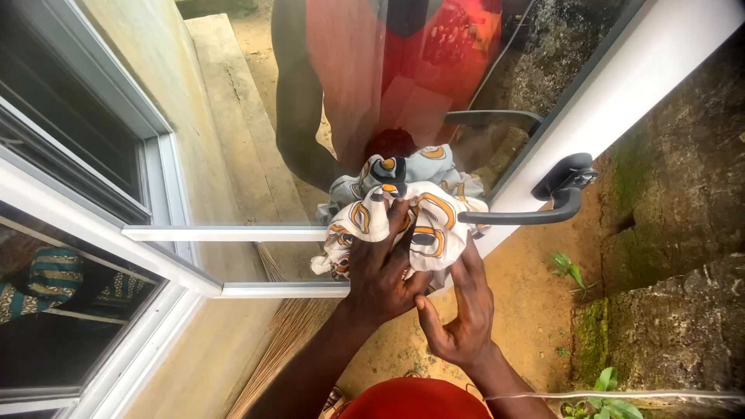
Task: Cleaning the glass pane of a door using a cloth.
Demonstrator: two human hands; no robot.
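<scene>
At the centre of the frame the left hand (384,271) pressed a bunched patterned cloth (403,217) against the window pane (233,155), fingers closed on it. The right hand (462,310) lay open beneath, just below the black handle (563,198).

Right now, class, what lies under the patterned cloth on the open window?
Under the patterned cloth is the window glass, which mirrors its folds. The left hand presses it there; the right hand touches its lower edge. The glass beneath the bundle is covered.
</scene>
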